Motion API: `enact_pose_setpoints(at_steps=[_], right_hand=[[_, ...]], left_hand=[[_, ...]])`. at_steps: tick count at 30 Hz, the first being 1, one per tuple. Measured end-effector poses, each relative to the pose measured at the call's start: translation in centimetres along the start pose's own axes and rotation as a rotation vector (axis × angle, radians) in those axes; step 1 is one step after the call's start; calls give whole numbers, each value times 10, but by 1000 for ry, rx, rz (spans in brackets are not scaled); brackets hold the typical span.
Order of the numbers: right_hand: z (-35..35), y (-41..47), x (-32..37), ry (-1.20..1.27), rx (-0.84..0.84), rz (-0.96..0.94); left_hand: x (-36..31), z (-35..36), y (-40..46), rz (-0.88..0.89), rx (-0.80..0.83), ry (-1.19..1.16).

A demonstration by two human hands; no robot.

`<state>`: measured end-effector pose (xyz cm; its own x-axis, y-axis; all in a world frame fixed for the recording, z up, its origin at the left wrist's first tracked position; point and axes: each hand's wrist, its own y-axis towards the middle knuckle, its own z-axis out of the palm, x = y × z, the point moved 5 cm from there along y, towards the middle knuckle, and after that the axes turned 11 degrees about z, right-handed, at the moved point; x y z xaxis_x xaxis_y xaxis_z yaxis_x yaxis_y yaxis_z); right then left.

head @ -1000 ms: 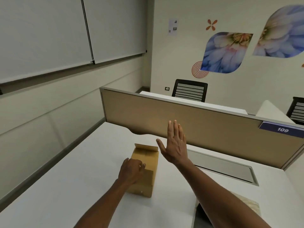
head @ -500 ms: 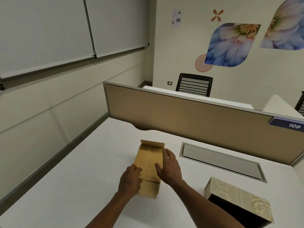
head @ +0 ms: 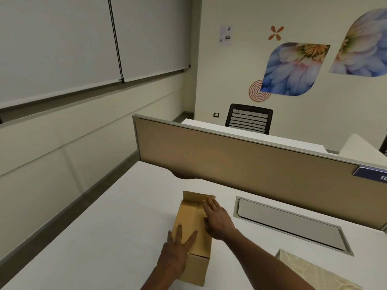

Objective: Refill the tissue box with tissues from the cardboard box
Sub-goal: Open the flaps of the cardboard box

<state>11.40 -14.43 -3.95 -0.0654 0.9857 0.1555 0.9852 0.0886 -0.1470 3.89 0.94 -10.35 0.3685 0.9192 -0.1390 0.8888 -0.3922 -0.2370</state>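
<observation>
Brown cardboard box (head: 193,231) lies on desk (head: 104,227), far flap raised at 12 o'clock. Left hand (head: 174,255) and right hand (head: 218,221) rest flat, fingers spread, on its top, grasping nothing.

Your tabletop (head: 104,237) is plain white, and the cardboard box (head: 193,218) on it is tan-brown. At the near right corner you have a tissue box (head: 310,273) in cream with a faint embossed floral pattern. Along the far edge, the divider panel (head: 240,164) is tan with a grey frame.
</observation>
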Motion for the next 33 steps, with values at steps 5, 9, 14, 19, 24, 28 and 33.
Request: enact_pose_setpoints(at_steps=[5, 9, 14, 19, 24, 28, 33], right_hand=[[-2, 21, -2, 22, 76, 54], [0, 40, 1, 50, 163, 114], [9, 57, 6, 23, 289, 169], [27, 63, 11, 130, 329, 281], [38, 61, 12, 259, 254, 290], [42, 59, 10, 271, 238, 200], [43, 57, 7, 310, 239, 243]], left_hand=[[5, 10, 8, -9, 77, -21], [7, 6, 10, -2, 124, -27], [16, -7, 6, 37, 104, -60], [17, -22, 5, 60, 19, -111], [24, -29, 3, 79, -117, -175], [33, -30, 2, 77, -185, -223], [38, -30, -2, 63, -232, -262]])
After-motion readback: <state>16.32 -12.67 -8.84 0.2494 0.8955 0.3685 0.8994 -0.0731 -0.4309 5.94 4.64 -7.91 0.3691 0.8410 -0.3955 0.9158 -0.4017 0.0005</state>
